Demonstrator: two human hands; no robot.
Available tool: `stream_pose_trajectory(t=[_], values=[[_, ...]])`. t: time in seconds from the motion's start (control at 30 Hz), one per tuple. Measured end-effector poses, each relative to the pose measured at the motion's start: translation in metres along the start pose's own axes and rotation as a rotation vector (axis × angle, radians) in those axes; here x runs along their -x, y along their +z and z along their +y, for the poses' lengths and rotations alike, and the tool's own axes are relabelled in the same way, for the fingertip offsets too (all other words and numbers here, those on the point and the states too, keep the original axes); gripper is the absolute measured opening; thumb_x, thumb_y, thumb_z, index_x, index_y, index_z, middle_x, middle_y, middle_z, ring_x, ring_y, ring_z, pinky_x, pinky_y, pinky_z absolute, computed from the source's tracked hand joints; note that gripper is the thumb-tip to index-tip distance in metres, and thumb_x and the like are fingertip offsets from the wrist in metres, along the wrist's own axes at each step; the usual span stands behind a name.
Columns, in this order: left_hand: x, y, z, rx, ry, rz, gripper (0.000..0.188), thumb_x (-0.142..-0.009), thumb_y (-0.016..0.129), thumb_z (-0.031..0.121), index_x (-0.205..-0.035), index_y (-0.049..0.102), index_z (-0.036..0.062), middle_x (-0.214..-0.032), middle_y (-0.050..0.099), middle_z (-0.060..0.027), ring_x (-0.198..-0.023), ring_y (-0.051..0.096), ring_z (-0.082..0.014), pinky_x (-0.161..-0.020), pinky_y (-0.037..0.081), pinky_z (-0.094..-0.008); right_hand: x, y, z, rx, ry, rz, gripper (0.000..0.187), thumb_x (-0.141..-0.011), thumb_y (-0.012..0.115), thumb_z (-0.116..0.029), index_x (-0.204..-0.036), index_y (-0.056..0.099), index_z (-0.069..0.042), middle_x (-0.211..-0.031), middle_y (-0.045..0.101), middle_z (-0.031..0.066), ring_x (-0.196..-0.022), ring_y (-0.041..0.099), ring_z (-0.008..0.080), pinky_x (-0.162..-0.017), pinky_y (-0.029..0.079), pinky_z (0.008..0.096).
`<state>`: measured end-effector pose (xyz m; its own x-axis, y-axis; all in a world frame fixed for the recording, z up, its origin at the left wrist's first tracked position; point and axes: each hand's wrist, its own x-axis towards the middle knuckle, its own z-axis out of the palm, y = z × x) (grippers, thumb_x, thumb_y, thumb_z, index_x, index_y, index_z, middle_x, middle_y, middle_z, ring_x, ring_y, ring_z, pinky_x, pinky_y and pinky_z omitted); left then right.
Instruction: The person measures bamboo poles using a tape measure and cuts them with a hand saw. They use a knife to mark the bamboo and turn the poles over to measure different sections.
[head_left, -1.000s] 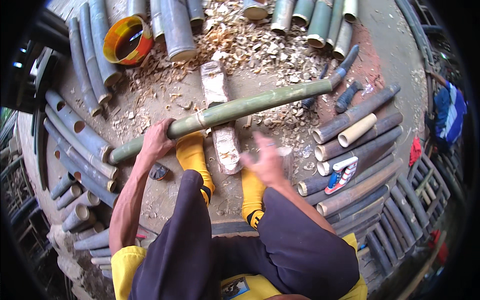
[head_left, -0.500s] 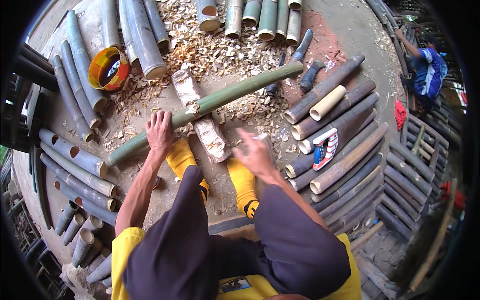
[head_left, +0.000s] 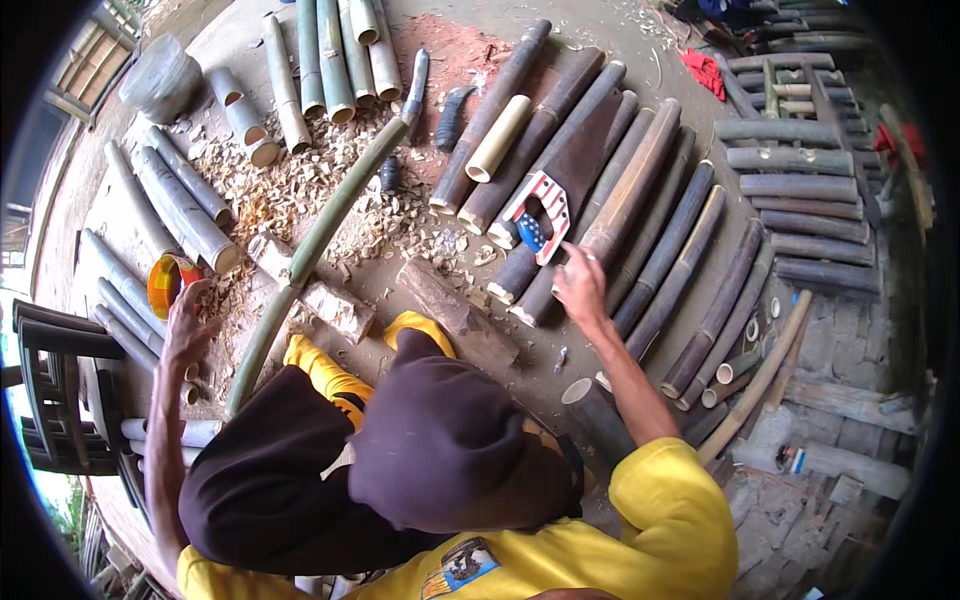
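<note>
A green bamboo pole (head_left: 318, 237) lies slanted across a rough wooden block (head_left: 338, 308), its near end beside my left knee. My left hand (head_left: 187, 325) is off the pole, raised to its left with loosely bent fingers and nothing visible in them. Beyond that hand, a yellow and orange container (head_left: 163, 288) is partly hidden. My right hand (head_left: 583, 285) is at the near end of a handsaw's handle (head_left: 541, 215), fingers apart and not wrapped round it; contact is hard to tell. The handle is red, white and blue, and the saw's broad dark blade (head_left: 592, 140) rests on dark bamboo tubes.
Dark bamboo tubes (head_left: 640, 180) lie in rows on the right, with a short pale tube (head_left: 499, 138) on top. Wood chips (head_left: 270, 185) cover the ground ahead. A second wooden block (head_left: 455, 312) lies near my feet. More bamboo lies at the left and far side.
My left hand has let go of the green bamboo pole and moved left. My right hand has reached right to the saw handle. The view has turned to the right.
</note>
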<state>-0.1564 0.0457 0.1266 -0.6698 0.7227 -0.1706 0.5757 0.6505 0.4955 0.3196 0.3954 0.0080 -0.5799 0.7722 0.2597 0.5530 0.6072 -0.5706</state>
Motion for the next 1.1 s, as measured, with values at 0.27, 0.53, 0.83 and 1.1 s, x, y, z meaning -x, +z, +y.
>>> stream_pose_trajectory(t=[0.27, 0.53, 0.83, 1.1], values=[[-0.090, 0.044, 0.098, -0.602, 0.146, -0.604, 0.065, -0.071, 0.074, 0.037, -0.116, 0.048, -0.0020, -0.108, 0.058, -0.0167, -0.098, 0.056, -0.0276, -0.086, 0.046, -0.0365, -0.043, 0.048, 0.001, 0.311, 0.093, -0.144, 0.075, -0.069, 0.075, -0.020, -0.132, 0.038, -0.005, -0.113, 0.047, 0.0191, -0.109, 0.044, 0.0358, -0.093, 0.039, 0.0460], [-0.108, 0.210, 0.053, -0.136, -0.012, -0.030, 0.049, -0.065, 0.073, 0.023, -0.102, 0.047, 0.0052, -0.094, 0.058, -0.0154, -0.095, 0.055, -0.0349, -0.080, 0.048, -0.0400, -0.056, 0.052, 0.030, 0.118, 0.264, -0.163, 0.056, -0.062, 0.067, -0.005, -0.115, 0.050, 0.002, -0.103, 0.059, 0.0246, -0.094, 0.057, 0.0385, -0.087, 0.043, 0.0430], [-0.082, 0.226, 0.052, -0.244, 0.028, 0.219, 0.048, -0.063, 0.071, 0.018, -0.104, 0.048, 0.0098, -0.099, 0.057, -0.0103, -0.100, 0.053, -0.0295, -0.089, 0.034, -0.0463, -0.050, -0.032, 0.000, -0.378, 0.364, 0.498, 0.028, -0.081, 0.063, -0.009, -0.099, 0.053, 0.009, -0.083, 0.058, 0.0130, -0.070, 0.054, 0.0195, -0.065, 0.047, 0.0356], [-0.079, 0.207, 0.043, -0.218, 0.078, 0.165, 0.049, -0.073, 0.062, 0.033, -0.113, 0.049, 0.0078, -0.104, 0.059, -0.0107, -0.101, 0.056, -0.0253, -0.097, 0.030, -0.0467, -0.010, -0.037, -0.128, -0.446, 0.000, 0.320, 0.050, -0.076, 0.061, -0.008, -0.118, 0.041, 0.011, -0.075, 0.050, 0.0060, -0.069, 0.051, 0.0143, -0.067, 0.045, 0.0310]])
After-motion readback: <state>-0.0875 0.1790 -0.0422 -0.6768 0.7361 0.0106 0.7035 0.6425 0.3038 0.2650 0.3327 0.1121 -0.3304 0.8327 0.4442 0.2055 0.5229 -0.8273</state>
